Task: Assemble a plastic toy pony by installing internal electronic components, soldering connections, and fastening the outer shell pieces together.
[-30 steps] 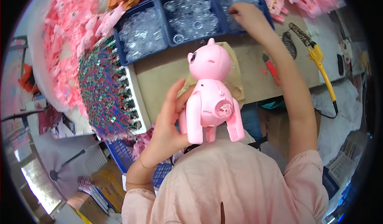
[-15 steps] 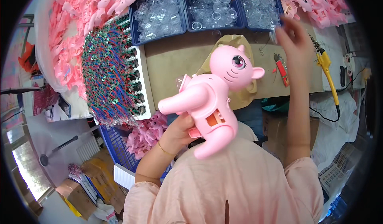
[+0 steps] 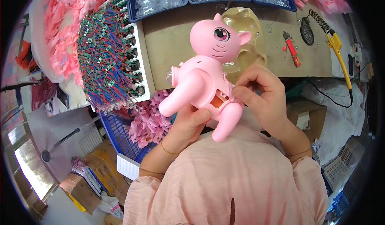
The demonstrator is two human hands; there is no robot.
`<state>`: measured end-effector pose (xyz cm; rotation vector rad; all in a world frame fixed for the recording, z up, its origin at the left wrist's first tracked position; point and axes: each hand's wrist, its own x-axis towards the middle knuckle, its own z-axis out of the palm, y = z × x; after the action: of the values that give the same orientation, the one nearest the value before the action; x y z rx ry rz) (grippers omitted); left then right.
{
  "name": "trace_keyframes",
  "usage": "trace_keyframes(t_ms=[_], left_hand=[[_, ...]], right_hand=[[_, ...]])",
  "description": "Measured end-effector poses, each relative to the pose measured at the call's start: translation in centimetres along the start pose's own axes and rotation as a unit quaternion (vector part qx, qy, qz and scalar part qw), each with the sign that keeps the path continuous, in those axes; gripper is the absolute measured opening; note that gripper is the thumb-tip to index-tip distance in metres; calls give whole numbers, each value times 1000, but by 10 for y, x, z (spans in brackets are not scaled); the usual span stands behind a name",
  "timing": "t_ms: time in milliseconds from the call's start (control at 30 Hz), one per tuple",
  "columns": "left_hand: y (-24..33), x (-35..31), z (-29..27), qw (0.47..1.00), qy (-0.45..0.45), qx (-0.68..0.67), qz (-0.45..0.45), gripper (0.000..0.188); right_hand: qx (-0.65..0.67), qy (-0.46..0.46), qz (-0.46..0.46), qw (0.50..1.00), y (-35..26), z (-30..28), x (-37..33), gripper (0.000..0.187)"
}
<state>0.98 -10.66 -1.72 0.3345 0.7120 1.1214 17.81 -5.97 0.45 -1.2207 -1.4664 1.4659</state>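
A pink plastic toy pony (image 3: 212, 40) with a large painted eye is held up in front of my chest, tilted, head away from me. My left hand (image 3: 190, 123) grips its lower body from beneath, thumb on the near side. An open rectangular slot (image 3: 219, 98) in the body shows orange inside. A clear plastic dome (image 3: 171, 76) juts out from the toy's left edge. My right hand (image 3: 262, 94) is at the body's right edge beside the slot, thumb and fingers pinched together. What the pinch holds is hidden.
Blue bins (image 3: 158, 0) of clear plastic parts line the back. Wired circuit boards (image 3: 108, 56) fill a white tray at left, near pink toy parts (image 3: 66, 32). A moulded yellowish tray (image 3: 244, 28), red-handled cutter (image 3: 292, 50) and yellow soldering iron (image 3: 337, 52) lie beyond. A blue basket (image 3: 120, 139) holds pink toys.
My right hand has come down from beside the right-hand blue bin to the toy's right edge. The toy has shifted slightly up and left in the picture, still in my left hand.
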Motion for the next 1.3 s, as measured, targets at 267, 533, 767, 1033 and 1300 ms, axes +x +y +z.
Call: trace_keyframes(t_ms=[267,533,767,1033,1300], left_hand=[[-6,0,-3,992,64,96,41,60],[0,7,-24,979,44,189,59,71],[13,14,0,928,31,355,110,68],[6,19,2,978,160,84,103,50],[39,9,-43,968,98,4,233,64]], right_hand=[[-107,33,-170,979,-7,20,-2,13],[7,-22,-24,999,4,7,13,77],[63,-120,108,985,4,11,8,86],[148,-97,-36,984,24,21,32,74],[-197,-242,148,938,-15,-44,10,19]])
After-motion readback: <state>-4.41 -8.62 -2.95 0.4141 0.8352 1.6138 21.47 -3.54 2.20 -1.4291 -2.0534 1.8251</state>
